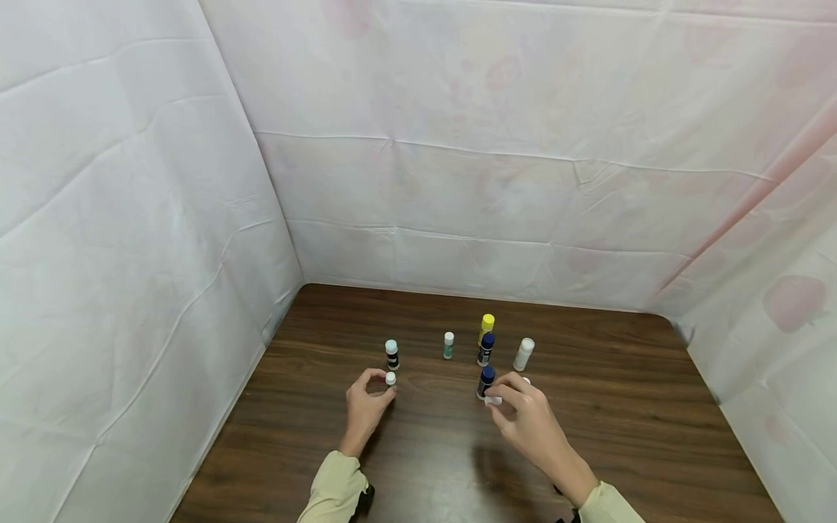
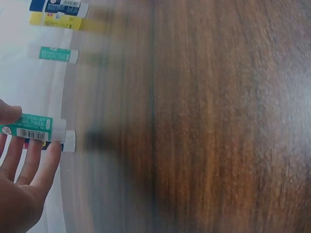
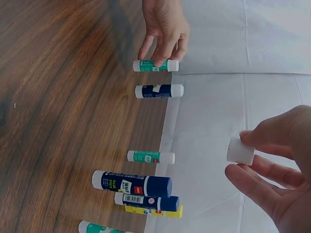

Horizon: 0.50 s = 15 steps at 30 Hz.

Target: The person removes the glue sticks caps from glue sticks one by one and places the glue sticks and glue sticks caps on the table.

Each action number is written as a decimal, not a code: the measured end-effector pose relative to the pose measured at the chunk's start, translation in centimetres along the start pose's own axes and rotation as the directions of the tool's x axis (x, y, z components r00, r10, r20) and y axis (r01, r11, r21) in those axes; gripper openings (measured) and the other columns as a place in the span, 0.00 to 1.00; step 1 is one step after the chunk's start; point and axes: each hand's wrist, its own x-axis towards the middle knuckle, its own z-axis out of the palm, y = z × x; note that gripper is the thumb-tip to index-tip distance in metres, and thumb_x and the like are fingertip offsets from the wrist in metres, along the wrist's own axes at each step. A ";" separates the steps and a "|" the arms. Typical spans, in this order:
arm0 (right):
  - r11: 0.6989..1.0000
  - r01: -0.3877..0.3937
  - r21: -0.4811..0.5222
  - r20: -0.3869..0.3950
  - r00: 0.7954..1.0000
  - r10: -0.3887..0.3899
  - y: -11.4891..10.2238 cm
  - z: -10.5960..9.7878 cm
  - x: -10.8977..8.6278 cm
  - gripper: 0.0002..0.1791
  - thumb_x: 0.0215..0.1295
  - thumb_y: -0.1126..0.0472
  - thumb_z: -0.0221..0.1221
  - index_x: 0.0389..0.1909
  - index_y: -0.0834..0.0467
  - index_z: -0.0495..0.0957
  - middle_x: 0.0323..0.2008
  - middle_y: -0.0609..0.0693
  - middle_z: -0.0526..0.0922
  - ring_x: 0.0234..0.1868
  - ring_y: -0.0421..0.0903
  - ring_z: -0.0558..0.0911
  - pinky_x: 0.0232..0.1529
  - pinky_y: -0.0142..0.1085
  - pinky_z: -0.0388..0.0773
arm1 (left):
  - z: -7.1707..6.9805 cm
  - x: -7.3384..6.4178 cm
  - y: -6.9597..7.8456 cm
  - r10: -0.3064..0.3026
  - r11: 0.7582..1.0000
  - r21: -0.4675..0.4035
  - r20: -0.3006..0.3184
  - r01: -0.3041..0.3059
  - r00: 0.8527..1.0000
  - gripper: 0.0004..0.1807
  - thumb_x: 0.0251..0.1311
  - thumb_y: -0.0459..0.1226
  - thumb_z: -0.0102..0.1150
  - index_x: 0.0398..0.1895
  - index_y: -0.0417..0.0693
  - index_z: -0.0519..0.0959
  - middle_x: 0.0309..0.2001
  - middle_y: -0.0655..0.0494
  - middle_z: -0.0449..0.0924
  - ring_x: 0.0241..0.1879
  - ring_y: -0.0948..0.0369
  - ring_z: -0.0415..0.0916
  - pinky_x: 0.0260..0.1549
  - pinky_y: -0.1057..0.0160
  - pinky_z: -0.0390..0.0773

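My left hand (image 1: 366, 408) grips a small glue stick (image 2: 35, 127) with a green label and white ends, thumb on one side and fingers on the other. It stands upright, close in front of a navy glue stick with a pale cap (image 1: 391, 354). My right hand (image 1: 531, 425) pinches a small white cap (image 3: 240, 149) between thumb and fingers, raised above the table. In the head view that cap overlaps the foot of a navy-capped glue stick (image 1: 487, 378). A white top (image 1: 527, 380) shows partly behind the right hand.
Farther back stand a small green glue stick (image 1: 447, 347), another navy one (image 1: 484, 351), a yellow one (image 1: 487, 322) and a white one (image 1: 524, 354). The brown wood-grain table (image 1: 314, 327) meets white sheeting (image 1: 425, 189) at its back and sides.
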 end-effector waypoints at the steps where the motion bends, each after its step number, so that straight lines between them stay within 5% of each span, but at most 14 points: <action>1: 1.000 0.000 -0.006 -0.002 1.000 0.000 0.0 -0.1 0.0 0.16 0.38 0.78 0.70 0.28 0.59 0.82 0.33 0.46 0.77 0.30 0.41 0.78 0.24 0.24 0.76 | 0.0 0.0 -0.2 -0.009 1.000 0.011 -0.003 0.009 1.000 0.15 0.42 0.23 0.69 0.34 0.43 0.79 0.35 0.47 0.81 0.37 0.50 0.80 0.30 0.64 0.82; 15: 1.000 -0.024 -0.010 -0.021 0.999 0.024 0.5 -0.9 -0.8 0.16 0.40 0.77 0.69 0.27 0.56 0.82 0.32 0.43 0.75 0.27 0.36 0.78 0.23 0.24 0.77 | -0.1 0.0 -1.2 -0.074 0.991 0.113 -0.035 0.078 0.997 0.14 0.42 0.27 0.70 0.33 0.49 0.79 0.33 0.54 0.81 0.36 0.54 0.80 0.27 0.66 0.78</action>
